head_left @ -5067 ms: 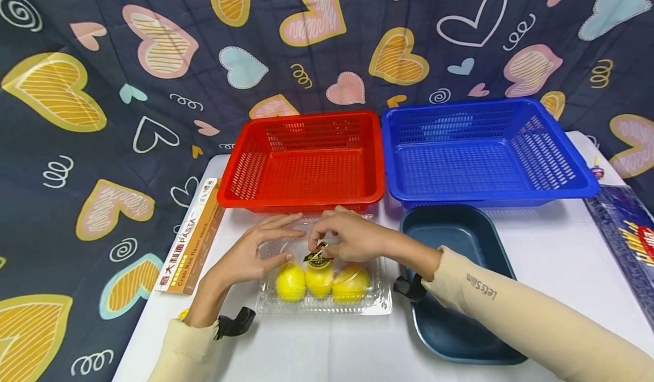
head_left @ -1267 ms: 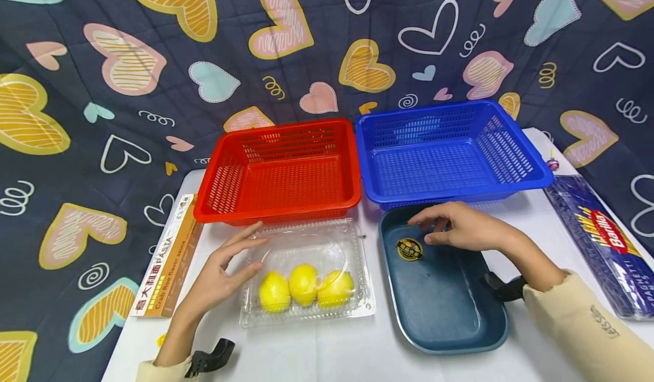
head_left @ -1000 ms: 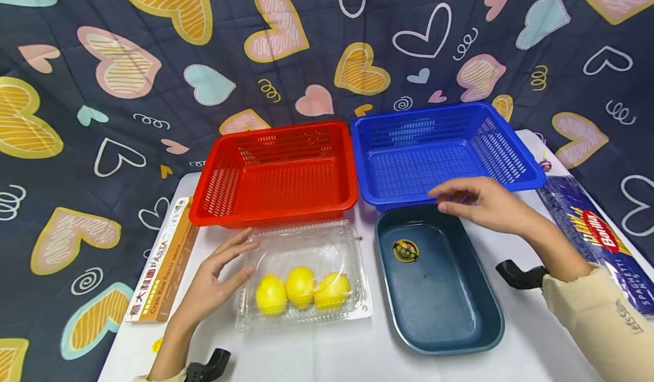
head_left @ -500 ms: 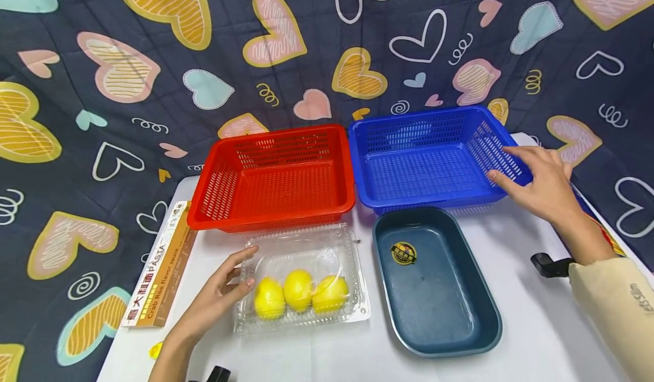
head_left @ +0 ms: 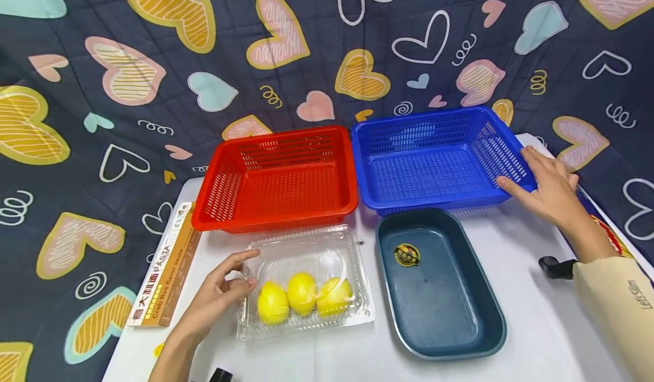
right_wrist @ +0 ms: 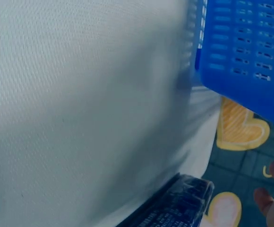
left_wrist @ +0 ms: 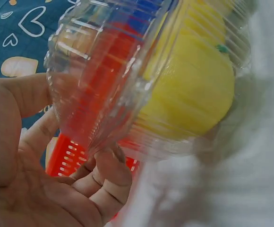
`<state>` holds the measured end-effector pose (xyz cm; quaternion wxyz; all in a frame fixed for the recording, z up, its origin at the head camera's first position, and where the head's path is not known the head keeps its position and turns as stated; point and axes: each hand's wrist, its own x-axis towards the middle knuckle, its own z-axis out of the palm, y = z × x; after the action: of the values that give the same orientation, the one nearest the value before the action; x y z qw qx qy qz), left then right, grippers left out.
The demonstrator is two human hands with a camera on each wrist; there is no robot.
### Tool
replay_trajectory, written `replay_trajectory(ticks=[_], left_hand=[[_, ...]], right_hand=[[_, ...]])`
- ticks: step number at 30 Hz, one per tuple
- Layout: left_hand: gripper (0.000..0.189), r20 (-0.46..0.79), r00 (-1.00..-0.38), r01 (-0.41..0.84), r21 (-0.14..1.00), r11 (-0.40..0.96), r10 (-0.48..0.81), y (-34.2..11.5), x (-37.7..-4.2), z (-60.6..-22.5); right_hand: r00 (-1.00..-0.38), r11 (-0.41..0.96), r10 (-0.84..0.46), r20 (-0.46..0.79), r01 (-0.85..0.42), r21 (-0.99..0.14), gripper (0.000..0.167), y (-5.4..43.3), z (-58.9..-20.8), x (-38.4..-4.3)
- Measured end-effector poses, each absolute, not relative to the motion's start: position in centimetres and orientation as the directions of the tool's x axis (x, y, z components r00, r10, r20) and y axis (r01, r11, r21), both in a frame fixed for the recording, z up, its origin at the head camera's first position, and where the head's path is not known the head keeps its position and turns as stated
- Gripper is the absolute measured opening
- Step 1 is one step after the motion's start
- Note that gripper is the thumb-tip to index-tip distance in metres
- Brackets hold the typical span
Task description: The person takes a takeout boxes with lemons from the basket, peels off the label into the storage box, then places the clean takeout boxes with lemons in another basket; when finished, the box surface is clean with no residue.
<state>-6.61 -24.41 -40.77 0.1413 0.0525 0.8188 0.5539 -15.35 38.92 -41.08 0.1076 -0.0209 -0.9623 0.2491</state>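
Pinching the clear container [head_left: 301, 254] with your left hand [head_left: 218, 292], apparently steadying it, you hold your right hand [head_left: 554, 192] (loose-fingered, grasping nothing) beside the blue basket [head_left: 416, 169].

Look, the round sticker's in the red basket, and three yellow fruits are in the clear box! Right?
No, the head view shows the round sticker in the dark tray, not the red basket. Three yellow fruits are in the clear box.
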Motion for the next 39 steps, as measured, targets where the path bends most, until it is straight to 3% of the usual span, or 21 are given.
replay_trajectory(ticks=[5, 18, 32, 39], left_hand=[[0.053, -0.086, -0.949, 0.025, 0.938, 0.345, 0.302, -24.2, -6.9, -40.0], [0.051, -0.014, -0.939, 0.128, 0.914, 0.385, 0.345, -24.4, -7.7, -36.8], [0.05, -0.012, -0.949, 0.148, 0.866, 0.478, 0.316, -24.0, -8.1, -31.5], [0.05, 0.137, -0.918, 0.304, 0.846, 0.438, 0.373, -22.5, -9.8, -29.2]], right_hand=[[-0.973, 0.869, 0.107, 0.205, -0.009, -0.495, 0.09, 39.5, -40.9, -14.8], [-0.974, 0.863, 0.116, 0.192, 0.003, -0.505, 0.087, 39.9, -40.8, -14.2], [-0.985, 0.852, 0.071, 0.159, -0.023, -0.522, 0.086, 39.3, -40.9, -14.9], [-0.986, 0.849, 0.068, 0.151, -0.023, -0.528, 0.087, 39.0, -41.1, -15.1]])
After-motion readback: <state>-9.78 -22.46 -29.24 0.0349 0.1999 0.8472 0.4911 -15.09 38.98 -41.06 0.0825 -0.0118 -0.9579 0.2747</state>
